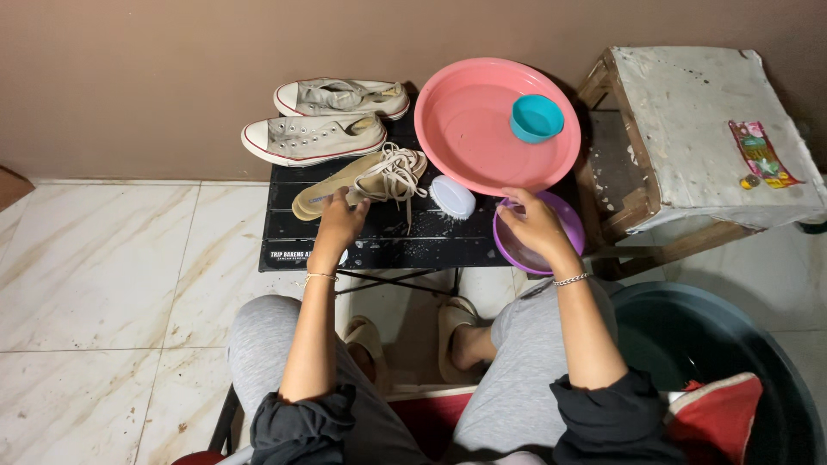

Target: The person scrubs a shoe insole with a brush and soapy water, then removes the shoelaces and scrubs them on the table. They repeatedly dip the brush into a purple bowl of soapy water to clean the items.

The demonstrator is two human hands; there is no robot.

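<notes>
Resting on the insoles (332,191), the left hand (340,220) has its fingers curled over their near edge at the front left of the black table (345,241), though whether they truly pinch the insoles I cannot tell. A bundle of laces (398,176) lies tangled on the same insoles, so lifting them carelessly could drag the laces off onto the tiled floor (112,267). The right hand (534,226) has its fingers closed over the rim of the purple bowl (564,231), which sits partly under the pink basin (495,125). Pulling the bowl out fast could tip the basin and send the teal cup (536,118) sliding. The white brush (452,196) lies between both hands, easy to knock. Two grey sneakers (323,120) stand at the back, well apart from either hand.
</notes>
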